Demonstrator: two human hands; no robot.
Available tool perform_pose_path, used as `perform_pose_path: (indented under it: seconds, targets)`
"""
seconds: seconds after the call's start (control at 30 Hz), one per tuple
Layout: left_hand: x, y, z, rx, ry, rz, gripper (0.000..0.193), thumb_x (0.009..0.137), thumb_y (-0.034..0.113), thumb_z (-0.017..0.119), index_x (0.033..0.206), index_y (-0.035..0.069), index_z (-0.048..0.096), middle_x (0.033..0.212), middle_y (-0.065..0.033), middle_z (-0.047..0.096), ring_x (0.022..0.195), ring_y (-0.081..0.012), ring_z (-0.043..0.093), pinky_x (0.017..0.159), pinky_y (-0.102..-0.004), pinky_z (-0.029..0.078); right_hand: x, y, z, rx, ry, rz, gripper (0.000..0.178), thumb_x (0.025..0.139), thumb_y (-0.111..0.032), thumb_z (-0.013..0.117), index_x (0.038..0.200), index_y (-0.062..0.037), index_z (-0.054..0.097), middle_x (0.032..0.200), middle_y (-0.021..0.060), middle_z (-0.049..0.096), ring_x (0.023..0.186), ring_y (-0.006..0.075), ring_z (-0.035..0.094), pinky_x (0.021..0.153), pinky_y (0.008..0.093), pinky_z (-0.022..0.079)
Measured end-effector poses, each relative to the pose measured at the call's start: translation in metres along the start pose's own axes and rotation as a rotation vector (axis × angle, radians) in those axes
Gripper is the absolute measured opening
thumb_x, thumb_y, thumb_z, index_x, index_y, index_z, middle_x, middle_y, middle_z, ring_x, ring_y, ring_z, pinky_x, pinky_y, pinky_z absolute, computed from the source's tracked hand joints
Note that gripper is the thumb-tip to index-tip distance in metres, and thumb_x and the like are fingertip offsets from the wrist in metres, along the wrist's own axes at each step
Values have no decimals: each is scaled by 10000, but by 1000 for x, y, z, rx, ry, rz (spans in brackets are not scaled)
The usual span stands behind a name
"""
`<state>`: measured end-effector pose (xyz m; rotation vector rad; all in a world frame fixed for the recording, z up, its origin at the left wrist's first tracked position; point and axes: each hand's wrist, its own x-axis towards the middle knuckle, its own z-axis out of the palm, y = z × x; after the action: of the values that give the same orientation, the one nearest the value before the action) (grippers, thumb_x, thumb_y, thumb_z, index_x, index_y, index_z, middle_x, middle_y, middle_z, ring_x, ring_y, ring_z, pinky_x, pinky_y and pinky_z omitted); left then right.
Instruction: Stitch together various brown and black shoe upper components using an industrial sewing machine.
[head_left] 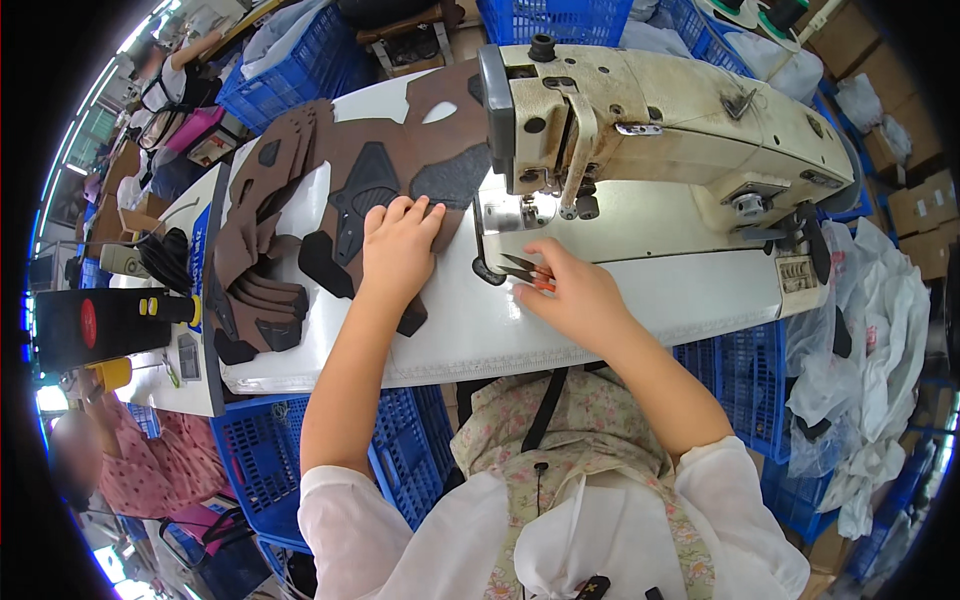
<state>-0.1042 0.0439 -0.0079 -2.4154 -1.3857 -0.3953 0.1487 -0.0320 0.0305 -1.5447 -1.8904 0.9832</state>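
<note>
The brown panel (400, 150), with dark textured patches set on it, is laid on the white tabletop (650, 300), its right side close to the metal plate (505, 215) of the sewing machine (650, 130); it is judged to be light and thin, bendable yet with some body, likely stiffer where the patches are layered, and not fragile; it would best be held flat under spread fingers near an edge, as lifting by one narrow lobe might let it sag. By the left hand (400, 250) it is touched from above, the grip being loosely spread, with nothing seen to be pinched; in the right hand (580, 300) small snips (540, 278) with orange-red handles are pinched between thumb and fingers, the dark points being turned toward the left.

To the left a fanned stack of similar brown pieces (240, 220) is set, by which leftward sliding could be hindered; on the right the way is blocked by the machine's head and arm; below the tabletop's front edge a blue crate (735, 370) is seen, and farther right crumpled plastic bags (880, 320) are heaped.
</note>
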Motion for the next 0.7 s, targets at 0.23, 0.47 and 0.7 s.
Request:
perform_pose_path:
  seconds: [0.23, 0.47, 0.7]
  targets:
    - [-1, 3, 3, -37, 71, -81, 432, 713, 26, 651, 1131, 117, 710, 1190, -43, 697, 1154, -202, 576, 954, -391, 370, 43, 15, 26, -196, 110, -185, 405, 877, -171, 643, 1253, -50, 554, 980, 161, 667, 847, 322, 693, 740, 437, 544]
    - [-7, 3, 14, -32, 133, -133, 444, 721, 23, 645, 1149, 123, 709, 1182, -22, 698, 1160, -194, 577, 961, -395, 364, 68, -1, 47, -539, 118, -180, 420, 905, -98, 563, 1307, 21, 547, 950, 187, 655, 777, 319, 696, 668, 428, 553]
    - [-6, 2, 18, -26, 216, -163, 419, 737, 25, 661, 1152, 73, 693, 1140, -23, 712, 1146, -173, 602, 945, -367, 383, 77, -4, 53, -571, 202, -239, 432, 788, -33, 662, 1199, 68, 579, 955, 169, 674, 784, 288, 716, 645, 365, 575]
